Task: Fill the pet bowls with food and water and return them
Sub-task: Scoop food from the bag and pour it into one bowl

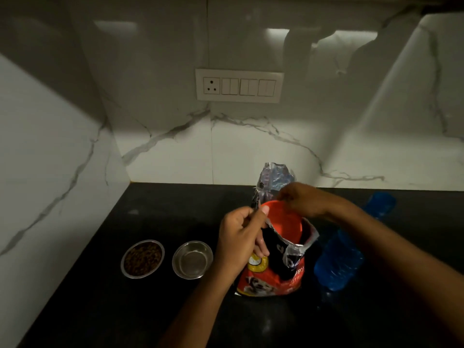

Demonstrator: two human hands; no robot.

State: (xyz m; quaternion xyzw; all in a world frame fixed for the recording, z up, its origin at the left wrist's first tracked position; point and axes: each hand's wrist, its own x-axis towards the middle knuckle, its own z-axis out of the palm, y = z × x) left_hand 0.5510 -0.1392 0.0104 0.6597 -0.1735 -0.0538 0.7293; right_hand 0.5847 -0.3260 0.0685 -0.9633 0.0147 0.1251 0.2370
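Orange scoop cup (285, 222) sits in the mouth of the pet food bag (273, 277), centre-right of frame, on the black table (100, 297). Left hand (241, 237) is clamped on the bag's torn left edge; right hand (301, 200) is pinched on the cup rim & back flap, so both are closed on something, close together. Lower left of centre: steel bowl w/ kibble (142, 258), and just beside it an empty steel bowl (192, 259), apart from the bag. Blue water bottle (351, 244) lies right of the bag, touching or nearly, can't tell.

Judgement: bag is soft, crinkly foil, prob. slumps, so hold near the top edge. Bowls are stiff, light, maybe slippery; take by the rim. Bottle looks thin, squeezable; grip mid-body.
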